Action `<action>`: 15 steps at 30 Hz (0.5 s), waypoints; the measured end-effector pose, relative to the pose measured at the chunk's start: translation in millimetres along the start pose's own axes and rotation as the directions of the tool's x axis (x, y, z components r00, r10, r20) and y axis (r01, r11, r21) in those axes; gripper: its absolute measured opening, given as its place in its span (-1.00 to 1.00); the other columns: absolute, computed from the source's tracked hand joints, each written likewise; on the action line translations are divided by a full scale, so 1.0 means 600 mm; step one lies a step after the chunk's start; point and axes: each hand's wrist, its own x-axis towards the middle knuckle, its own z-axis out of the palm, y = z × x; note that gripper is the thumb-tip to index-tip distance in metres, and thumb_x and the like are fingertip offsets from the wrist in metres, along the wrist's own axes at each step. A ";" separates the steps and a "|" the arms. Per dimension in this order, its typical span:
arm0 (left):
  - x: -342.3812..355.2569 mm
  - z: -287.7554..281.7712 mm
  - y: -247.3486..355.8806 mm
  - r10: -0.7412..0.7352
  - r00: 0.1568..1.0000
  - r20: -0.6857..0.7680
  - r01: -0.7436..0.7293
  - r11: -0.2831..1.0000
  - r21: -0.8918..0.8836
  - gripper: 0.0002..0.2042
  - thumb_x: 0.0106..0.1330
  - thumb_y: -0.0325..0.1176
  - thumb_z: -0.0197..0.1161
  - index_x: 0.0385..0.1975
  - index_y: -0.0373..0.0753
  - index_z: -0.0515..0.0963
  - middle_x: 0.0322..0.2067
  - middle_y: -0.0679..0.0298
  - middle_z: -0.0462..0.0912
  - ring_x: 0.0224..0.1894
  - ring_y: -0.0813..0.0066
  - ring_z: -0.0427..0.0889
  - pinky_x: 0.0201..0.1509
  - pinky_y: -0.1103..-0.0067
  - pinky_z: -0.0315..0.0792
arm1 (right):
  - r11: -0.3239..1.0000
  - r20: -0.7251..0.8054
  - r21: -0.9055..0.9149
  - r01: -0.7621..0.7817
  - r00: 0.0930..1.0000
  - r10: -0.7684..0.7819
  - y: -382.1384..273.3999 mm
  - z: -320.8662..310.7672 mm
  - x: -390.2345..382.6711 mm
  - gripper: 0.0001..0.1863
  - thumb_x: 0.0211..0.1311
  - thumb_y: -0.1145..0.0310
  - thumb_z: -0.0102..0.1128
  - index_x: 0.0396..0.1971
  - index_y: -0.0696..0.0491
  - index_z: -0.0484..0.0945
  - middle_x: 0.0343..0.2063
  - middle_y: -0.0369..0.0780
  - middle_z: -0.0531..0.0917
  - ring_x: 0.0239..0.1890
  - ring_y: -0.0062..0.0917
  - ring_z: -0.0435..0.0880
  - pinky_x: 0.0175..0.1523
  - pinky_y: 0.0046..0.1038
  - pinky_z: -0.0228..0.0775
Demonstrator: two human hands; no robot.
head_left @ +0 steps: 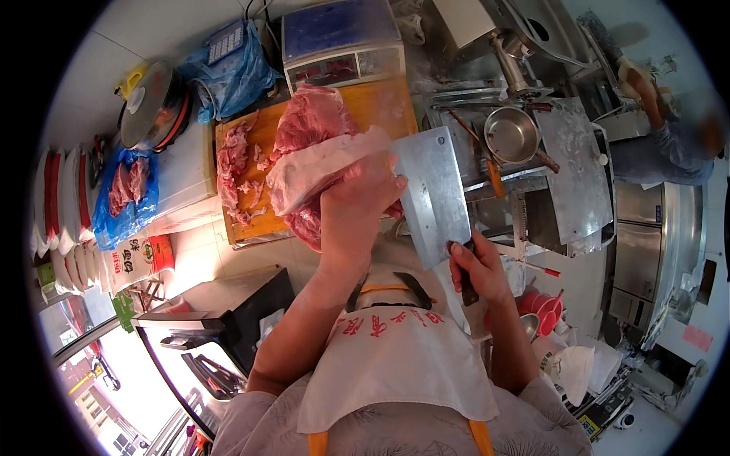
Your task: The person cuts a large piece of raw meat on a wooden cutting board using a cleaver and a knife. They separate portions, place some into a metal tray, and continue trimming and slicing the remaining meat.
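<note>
A large slab of raw meat (312, 125) with a pale band of fat and skin lies on the yellow-brown cutting board (384, 106). My left hand (356, 201) grips its near right side, the thumb pointing at the blade; the meat hides most of the fingers. In my right hand (480, 270) is the dark handle of a cleaver (433, 194). The broad steel blade is raised beside the meat, just right of my left thumb. Trimmed meat scraps (233, 163) lie along the board's left side.
A scale (342, 57) stands behind the board. Blue plastic bags (243, 68), a lidded pan (152, 106) and bagged meat (128, 186) are at left. To the right are a steel pot (512, 135) and a meat grinder (517, 64). Another person (661, 148) is at far right.
</note>
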 end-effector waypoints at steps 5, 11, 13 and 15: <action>0.011 -0.011 -0.010 0.079 0.997 -0.022 -0.081 0.988 -0.128 -0.73 0.39 -0.55 0.43 0.07 -0.36 0.71 -0.11 0.33 0.77 -0.14 0.59 0.74 -0.10 0.63 0.66 | 0.992 -0.009 -0.110 0.058 0.998 -0.060 -0.014 0.008 -0.010 -0.75 0.64 0.19 0.21 -0.06 0.11 0.55 -0.59 -0.38 0.54 -0.65 -0.73 0.50 -0.52 -0.56 0.36; 0.030 -0.028 -0.007 0.142 0.990 -0.006 -0.142 0.987 -0.079 -0.81 0.47 -0.48 0.37 0.00 -0.38 0.73 -0.22 0.34 0.79 -0.22 0.63 0.72 -0.13 0.67 0.58 | 0.967 -0.046 -0.248 0.062 0.996 -0.076 -0.006 -0.015 -0.030 -0.76 0.62 0.23 0.25 -0.07 0.12 0.57 -0.63 -0.39 0.53 -0.67 -0.74 0.49 -0.53 -0.57 0.33; 0.044 -0.036 -0.017 0.220 0.975 -0.020 -0.220 0.975 -0.005 -0.81 0.49 -0.45 0.36 -0.01 -0.39 0.73 -0.25 0.35 0.78 -0.24 0.64 0.70 -0.12 0.66 0.56 | 0.970 -0.085 -0.240 0.030 0.995 -0.052 0.009 -0.033 -0.043 -0.76 0.62 0.23 0.26 -0.07 0.12 0.57 -0.64 -0.38 0.53 -0.67 -0.74 0.49 -0.54 -0.57 0.32; 0.053 -0.040 -0.032 0.193 0.981 -0.013 -0.193 0.981 0.033 -0.81 0.52 -0.47 0.36 0.00 -0.43 0.72 -0.21 0.25 0.80 -0.19 0.55 0.74 -0.05 0.61 0.61 | 0.986 -0.150 -0.166 -0.027 0.989 0.001 0.023 -0.050 -0.060 -0.76 0.62 0.23 0.25 -0.09 0.13 0.57 -0.65 -0.37 0.53 -0.68 -0.72 0.48 -0.55 -0.56 0.32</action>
